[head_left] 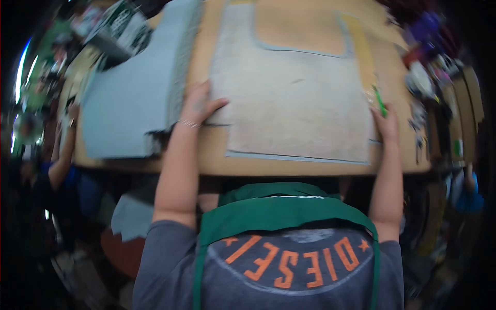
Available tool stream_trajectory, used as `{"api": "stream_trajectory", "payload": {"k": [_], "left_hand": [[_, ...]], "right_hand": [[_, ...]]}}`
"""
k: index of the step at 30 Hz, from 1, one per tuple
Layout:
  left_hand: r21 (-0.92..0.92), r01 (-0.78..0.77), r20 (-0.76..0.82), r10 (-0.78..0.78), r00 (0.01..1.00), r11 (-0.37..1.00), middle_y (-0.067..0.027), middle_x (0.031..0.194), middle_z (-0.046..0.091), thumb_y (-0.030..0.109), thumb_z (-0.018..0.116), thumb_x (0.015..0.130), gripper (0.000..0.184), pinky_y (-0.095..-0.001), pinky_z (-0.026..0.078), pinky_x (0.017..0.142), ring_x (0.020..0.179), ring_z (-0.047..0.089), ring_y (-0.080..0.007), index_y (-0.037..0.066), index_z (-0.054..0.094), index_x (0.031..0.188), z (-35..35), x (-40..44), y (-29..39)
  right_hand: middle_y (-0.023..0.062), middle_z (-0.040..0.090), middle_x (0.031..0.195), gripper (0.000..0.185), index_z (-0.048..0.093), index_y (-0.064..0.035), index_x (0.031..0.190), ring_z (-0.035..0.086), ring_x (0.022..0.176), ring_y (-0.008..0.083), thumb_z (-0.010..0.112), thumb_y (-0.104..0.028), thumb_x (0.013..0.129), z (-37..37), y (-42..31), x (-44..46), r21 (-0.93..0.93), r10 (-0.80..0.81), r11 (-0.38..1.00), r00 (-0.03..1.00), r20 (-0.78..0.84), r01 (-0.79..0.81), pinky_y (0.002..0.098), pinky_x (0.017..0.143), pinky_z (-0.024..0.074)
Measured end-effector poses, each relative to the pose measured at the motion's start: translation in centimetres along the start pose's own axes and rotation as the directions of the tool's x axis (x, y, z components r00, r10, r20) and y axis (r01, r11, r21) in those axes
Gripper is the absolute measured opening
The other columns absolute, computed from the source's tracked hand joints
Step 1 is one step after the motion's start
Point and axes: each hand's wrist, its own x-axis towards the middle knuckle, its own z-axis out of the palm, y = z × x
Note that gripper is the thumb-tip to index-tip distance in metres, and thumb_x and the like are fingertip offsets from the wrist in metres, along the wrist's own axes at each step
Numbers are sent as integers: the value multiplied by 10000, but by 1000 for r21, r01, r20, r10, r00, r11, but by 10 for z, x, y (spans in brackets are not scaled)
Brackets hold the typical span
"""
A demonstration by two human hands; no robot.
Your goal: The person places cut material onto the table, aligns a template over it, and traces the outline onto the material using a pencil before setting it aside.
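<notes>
A worn whitish template (297,108) with a wide cutout at its far side lies flat on the table, with blue-grey material showing along its edges. Against its left edge rests my left hand (200,106), open, the thumb stretched over the template and the fingers pointing away from me. My right hand (386,123) is by the right edge, closed around a green pen (381,102) whose tip points away from me. Some of the right fingers are hidden or blurred. Left of my left hand lies a stack of light blue sheets (129,111).
The tan table (217,164) has its near edge at my waist. A grey-green crate (121,31) stands at the far left. Bags and small items (421,80) crowd the right side. Another person's arm (66,147) reaches onto the table's left end.
</notes>
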Motion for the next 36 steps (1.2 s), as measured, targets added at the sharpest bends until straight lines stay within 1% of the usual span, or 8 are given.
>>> {"api": "stream_trajectory", "payload": {"k": [6, 12, 15, 18, 21, 25, 29, 36], "left_hand": [[38, 172, 34, -174, 984, 984, -211, 955, 501, 352, 727, 612, 595, -372, 416, 814, 913, 501, -357, -38, 506, 1003, -6, -6, 11], [122, 180, 68, -189, 980, 976, -201, 958, 496, 380, 722, 609, 603, -373, 415, 824, 938, 496, -349, -23, 514, 1007, -13, -8, 13], [134, 148, 22, -152, 988, 980, -171, 875, 515, 317, 744, 590, 590, -334, 413, 756, 859, 503, -309, -25, 529, 1020, -8, -7, 6], [82, 120, -5, -120, 993, 989, -187, 927, 509, 356, 732, 596, 570, -368, 411, 817, 927, 496, -350, -13, 532, 981, -5, -9, 2], [66, -31, -94, 37, 995, 997, -187, 880, 520, 316, 747, 577, 551, -367, 415, 777, 877, 503, -344, -14, 541, 966, 2, -9, -10], [54, -95, -62, 99, 993, 994, -173, 819, 517, 265, 749, 584, 555, -352, 410, 713, 774, 488, -310, -36, 538, 1001, 3, -5, -12], [70, -43, -47, 46, 998, 997, -149, 814, 503, 273, 744, 599, 683, -328, 409, 693, 769, 488, -265, -41, 474, 1142, 5, -5, -16], [56, -18, -9, 18, 1000, 998, -136, 837, 486, 272, 741, 608, 709, -323, 408, 693, 763, 476, -243, -37, 448, 1175, 3, -5, -13]], "right_hand": [[223, 573, 860, 424, 531, 22, 922, 558, 821, 339, 653, -331, 721, -3, 1, 2, -90, -2, 996, 998, 68, 9, 374, 724, 426], [217, 574, 851, 410, 528, 19, 921, 553, 813, 334, 632, -336, 743, -6, -3, 1, -68, -4, 998, 997, 81, 9, 377, 721, 421], [219, 573, 845, 413, 525, 25, 921, 552, 801, 333, 633, -331, 741, -4, 0, 1, -79, -23, 996, 998, 61, 27, 373, 714, 422], [224, 570, 845, 415, 526, 26, 922, 550, 800, 337, 643, -324, 732, -6, -6, 1, -108, 5, 994, 998, 62, 2, 372, 715, 421], [226, 570, 850, 431, 528, 31, 931, 551, 806, 329, 656, -320, 716, -5, -7, -1, -97, 22, 995, 998, 53, -17, 377, 719, 419], [215, 573, 899, 487, 526, 29, 972, 554, 856, 328, 697, -308, 666, -2, 8, -1, -20, 16, 1000, 998, 53, -15, 379, 748, 427], [215, 564, 945, 540, 519, 7, 1040, 549, 899, 323, 714, -305, 644, -12, 7, -4, 31, 53, 998, 993, 103, -56, 367, 775, 428], [210, 548, 990, 569, 516, -7, 1061, 544, 912, 317, 719, -325, 635, -13, 1, -3, 39, 168, 983, 969, 179, -178, 363, 776, 430]]}}
